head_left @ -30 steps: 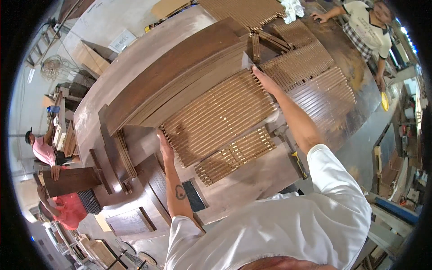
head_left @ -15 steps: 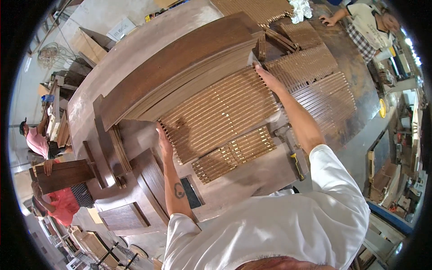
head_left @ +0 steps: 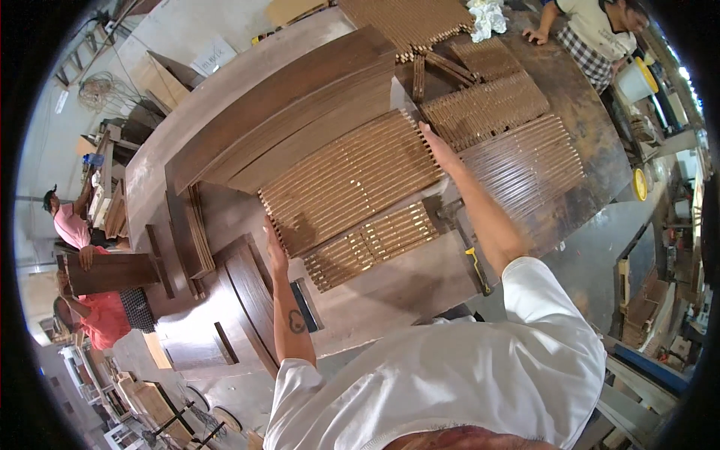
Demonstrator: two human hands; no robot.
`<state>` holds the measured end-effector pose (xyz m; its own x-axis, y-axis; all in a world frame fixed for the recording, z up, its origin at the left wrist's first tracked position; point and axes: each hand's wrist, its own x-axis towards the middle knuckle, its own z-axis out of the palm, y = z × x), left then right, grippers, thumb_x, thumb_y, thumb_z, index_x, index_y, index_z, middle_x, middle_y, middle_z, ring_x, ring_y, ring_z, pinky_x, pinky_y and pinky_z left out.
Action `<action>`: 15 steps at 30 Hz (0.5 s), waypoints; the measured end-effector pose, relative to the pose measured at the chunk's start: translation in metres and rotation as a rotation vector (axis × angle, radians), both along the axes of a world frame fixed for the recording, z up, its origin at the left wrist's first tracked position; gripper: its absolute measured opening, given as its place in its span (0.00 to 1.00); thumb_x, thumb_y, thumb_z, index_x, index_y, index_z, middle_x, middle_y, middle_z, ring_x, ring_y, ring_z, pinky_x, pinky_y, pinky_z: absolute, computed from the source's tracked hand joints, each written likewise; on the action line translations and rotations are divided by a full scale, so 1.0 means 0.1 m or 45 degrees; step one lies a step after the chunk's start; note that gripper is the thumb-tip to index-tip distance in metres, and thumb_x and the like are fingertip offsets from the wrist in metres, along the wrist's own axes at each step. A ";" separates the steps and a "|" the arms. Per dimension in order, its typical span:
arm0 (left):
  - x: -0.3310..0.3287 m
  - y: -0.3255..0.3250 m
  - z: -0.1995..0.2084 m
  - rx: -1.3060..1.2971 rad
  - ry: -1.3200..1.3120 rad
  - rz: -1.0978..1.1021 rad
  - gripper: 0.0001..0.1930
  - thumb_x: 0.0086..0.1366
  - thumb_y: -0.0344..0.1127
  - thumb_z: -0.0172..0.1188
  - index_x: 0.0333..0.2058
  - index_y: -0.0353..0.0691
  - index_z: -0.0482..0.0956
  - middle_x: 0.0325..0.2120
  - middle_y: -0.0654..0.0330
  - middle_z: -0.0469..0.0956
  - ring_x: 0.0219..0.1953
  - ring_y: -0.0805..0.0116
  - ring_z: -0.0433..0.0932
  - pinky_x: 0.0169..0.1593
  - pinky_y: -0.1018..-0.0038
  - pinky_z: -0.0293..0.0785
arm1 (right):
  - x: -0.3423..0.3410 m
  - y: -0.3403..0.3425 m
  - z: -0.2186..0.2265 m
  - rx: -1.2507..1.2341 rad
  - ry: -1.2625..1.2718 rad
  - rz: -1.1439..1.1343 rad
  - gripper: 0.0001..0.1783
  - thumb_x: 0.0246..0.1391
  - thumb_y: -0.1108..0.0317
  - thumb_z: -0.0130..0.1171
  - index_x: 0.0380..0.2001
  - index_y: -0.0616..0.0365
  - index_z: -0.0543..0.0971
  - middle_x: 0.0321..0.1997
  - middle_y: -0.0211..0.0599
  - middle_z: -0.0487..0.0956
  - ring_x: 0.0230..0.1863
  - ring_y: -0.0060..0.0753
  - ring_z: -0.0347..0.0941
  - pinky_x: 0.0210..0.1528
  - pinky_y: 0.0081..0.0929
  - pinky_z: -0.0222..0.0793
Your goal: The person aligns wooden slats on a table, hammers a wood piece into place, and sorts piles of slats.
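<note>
A wide row of narrow brown wooden strips (head_left: 352, 184) lies side by side on the table in front of me. My left hand (head_left: 276, 246) is at the row's left ends, fingers straight and held upright along them. At the opposite ends my right hand (head_left: 442, 150) is stretched out flat, its fingertips close to the far right corner. Whether each palm presses on the ends is hard to tell. A shorter bundle of strips (head_left: 371, 244) with light notches sits just nearer to me. Beyond the row stands a stack of long dark brown boards (head_left: 300, 112).
More strip rows (head_left: 521, 165) lie on the right. A yellow-and-black handled tool (head_left: 477, 270) rests near the front edge. Dark panels (head_left: 247, 300) and thin boards (head_left: 199, 232) are on the left. A person (head_left: 592, 37) leans at the far right; another holds a dark board (head_left: 112, 272) at left.
My view has shifted slightly, so the table appears moved. Both hands have slid a little nearer to me along the row's ends. The row looks the same.
</note>
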<state>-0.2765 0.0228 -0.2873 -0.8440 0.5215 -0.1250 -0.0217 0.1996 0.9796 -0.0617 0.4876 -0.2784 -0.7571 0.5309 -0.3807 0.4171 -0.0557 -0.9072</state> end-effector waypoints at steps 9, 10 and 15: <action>-0.49 -0.34 -0.39 0.136 -0.230 0.098 0.38 0.70 0.61 0.35 0.67 0.38 0.47 0.69 0.54 0.45 0.70 0.59 0.43 0.70 0.66 0.40 | 0.06 -0.08 0.27 0.259 0.164 0.050 0.48 0.60 0.31 0.27 0.69 0.59 0.41 0.75 0.40 0.40 0.75 0.39 0.35 0.73 0.34 0.34; -0.16 -0.44 -0.34 0.174 -0.057 0.301 0.38 0.70 0.61 0.35 0.67 0.37 0.47 0.69 0.54 0.45 0.70 0.60 0.43 0.70 0.65 0.38 | 0.09 -0.32 0.59 0.248 -0.030 0.114 0.49 0.58 0.29 0.26 0.70 0.52 0.35 0.74 0.47 0.44 0.73 0.48 0.42 0.72 0.40 0.39; 0.90 -0.50 0.69 0.094 0.242 0.501 0.34 0.71 0.55 0.42 0.64 0.32 0.56 0.62 0.48 0.61 0.64 0.59 0.60 0.66 0.66 0.53 | 1.06 -0.78 0.78 0.748 0.247 -0.005 0.36 0.62 0.48 0.47 0.62 0.67 0.60 0.58 0.58 0.69 0.57 0.54 0.68 0.57 0.44 0.65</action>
<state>-0.1862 -0.0271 -0.2187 -0.9845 0.1575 0.0769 0.0995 0.1413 0.9850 0.0443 0.4096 -0.2006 -0.7808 0.6131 0.1205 0.2425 0.4751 -0.8459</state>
